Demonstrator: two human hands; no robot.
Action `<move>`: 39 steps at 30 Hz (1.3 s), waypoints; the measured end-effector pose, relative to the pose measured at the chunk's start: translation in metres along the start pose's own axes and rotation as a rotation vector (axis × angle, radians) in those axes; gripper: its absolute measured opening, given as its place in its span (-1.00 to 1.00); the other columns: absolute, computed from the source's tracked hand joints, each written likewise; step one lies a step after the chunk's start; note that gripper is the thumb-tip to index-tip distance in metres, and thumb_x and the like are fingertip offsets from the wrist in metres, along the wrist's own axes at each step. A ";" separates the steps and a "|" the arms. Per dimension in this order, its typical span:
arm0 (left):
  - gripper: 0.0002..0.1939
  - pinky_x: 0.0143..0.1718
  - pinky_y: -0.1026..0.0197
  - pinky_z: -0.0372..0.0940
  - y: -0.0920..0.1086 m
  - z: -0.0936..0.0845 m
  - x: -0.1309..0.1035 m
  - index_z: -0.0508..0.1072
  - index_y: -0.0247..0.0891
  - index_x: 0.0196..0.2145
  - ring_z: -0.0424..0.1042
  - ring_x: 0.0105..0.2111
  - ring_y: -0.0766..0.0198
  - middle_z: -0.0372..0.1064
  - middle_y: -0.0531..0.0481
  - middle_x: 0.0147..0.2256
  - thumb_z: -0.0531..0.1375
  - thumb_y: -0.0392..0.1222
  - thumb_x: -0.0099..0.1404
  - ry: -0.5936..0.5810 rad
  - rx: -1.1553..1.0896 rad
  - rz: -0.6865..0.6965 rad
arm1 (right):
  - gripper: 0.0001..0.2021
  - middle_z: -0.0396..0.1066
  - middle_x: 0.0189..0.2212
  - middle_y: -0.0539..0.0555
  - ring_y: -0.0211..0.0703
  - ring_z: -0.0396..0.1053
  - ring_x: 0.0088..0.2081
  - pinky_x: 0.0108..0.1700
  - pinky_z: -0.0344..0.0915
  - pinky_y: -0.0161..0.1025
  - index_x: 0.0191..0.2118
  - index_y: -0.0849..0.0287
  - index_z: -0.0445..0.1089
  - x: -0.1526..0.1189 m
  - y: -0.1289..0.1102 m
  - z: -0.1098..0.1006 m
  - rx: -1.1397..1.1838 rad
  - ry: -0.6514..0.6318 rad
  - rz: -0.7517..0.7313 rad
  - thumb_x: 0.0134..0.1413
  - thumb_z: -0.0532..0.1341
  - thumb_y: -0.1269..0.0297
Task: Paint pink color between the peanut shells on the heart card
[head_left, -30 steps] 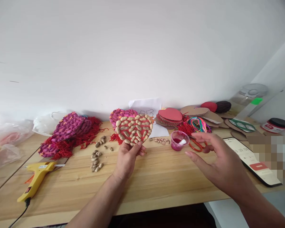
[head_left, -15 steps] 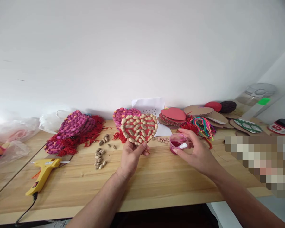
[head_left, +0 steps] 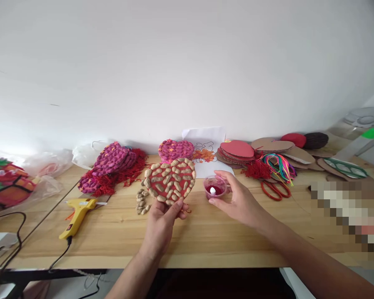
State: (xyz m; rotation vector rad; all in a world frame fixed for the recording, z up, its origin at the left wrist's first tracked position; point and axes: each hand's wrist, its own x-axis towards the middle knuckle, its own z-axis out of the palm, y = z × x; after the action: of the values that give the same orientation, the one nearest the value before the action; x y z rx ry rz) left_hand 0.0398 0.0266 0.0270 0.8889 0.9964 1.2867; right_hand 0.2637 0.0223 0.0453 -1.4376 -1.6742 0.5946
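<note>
- Pinching the peanut-covered heart (head_left: 167,182) at its lower tip, the left hand (head_left: 164,216) has its thumb in front, presumably leaving most peanuts uncovered.
- Right hand (head_left: 239,198): curled round the near side of the clear cup (head_left: 207,193) of dark pink liquid, likely steadying it; whether it is lifted, I cannot tell.
- Left of the left hand, loose peanuts (head_left: 140,203) lie on the worktop (head_left: 205,245); farther left, the glue gun (head_left: 78,214) rests, seemingly out of the way.

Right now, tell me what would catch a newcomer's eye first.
First, the red heart studded with peanuts, held mid-view in the left hand. Next, the cup, dark pink inside, in the right hand, beside the heart. Then the yellow glue gun lying on the table at the picture's left.
</note>
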 end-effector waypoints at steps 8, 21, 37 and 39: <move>-0.61 -0.50 0.35 0.33 -0.014 -0.017 -0.009 0.41 -0.31 -0.25 0.48 -0.42 0.32 0.47 0.01 -0.35 0.45 -0.15 0.02 0.062 0.001 -0.003 | -0.75 0.50 -0.09 0.18 0.03 0.49 -0.01 0.00 0.43 0.03 -0.09 0.07 0.33 -0.002 0.029 -0.036 0.195 -0.066 0.175 0.09 0.22 0.22; -0.62 -0.49 0.36 0.37 -0.018 -0.019 -0.007 0.37 -0.31 -0.18 0.52 -0.36 0.28 0.48 -0.03 -0.32 0.39 -0.11 0.14 -0.054 0.079 -0.010 | -0.83 0.50 -0.21 0.12 -0.04 0.48 -0.16 -0.09 0.40 -0.03 -0.18 0.11 0.37 0.028 0.025 -0.029 0.169 0.058 0.117 0.16 0.17 0.19; -0.58 -0.49 0.31 0.40 -0.016 -0.018 -0.007 0.32 -0.31 -0.15 0.55 -0.36 0.22 0.49 -0.07 -0.28 0.38 -0.09 0.16 -0.133 0.093 0.014 | -0.90 0.44 -0.48 -0.03 -0.09 0.32 -0.33 -0.17 0.13 -0.06 -0.31 0.05 0.46 0.029 -0.031 -0.022 -0.432 -0.156 -0.325 0.14 0.20 0.36; -0.60 -0.47 0.30 0.40 -0.017 -0.019 -0.007 0.32 -0.32 -0.17 0.55 -0.37 0.23 0.49 -0.07 -0.29 0.37 -0.09 0.17 -0.136 0.085 0.012 | -0.88 0.43 -0.50 -0.04 -0.10 0.32 -0.34 -0.18 0.12 -0.07 -0.31 0.05 0.44 0.032 -0.033 -0.022 -0.452 -0.181 -0.337 0.12 0.18 0.40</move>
State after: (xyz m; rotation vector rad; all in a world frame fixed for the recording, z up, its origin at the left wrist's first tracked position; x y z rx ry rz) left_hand 0.0278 0.0178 0.0056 1.0351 0.9447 1.1844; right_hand 0.2632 0.0416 0.0928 -1.3836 -2.2389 0.1635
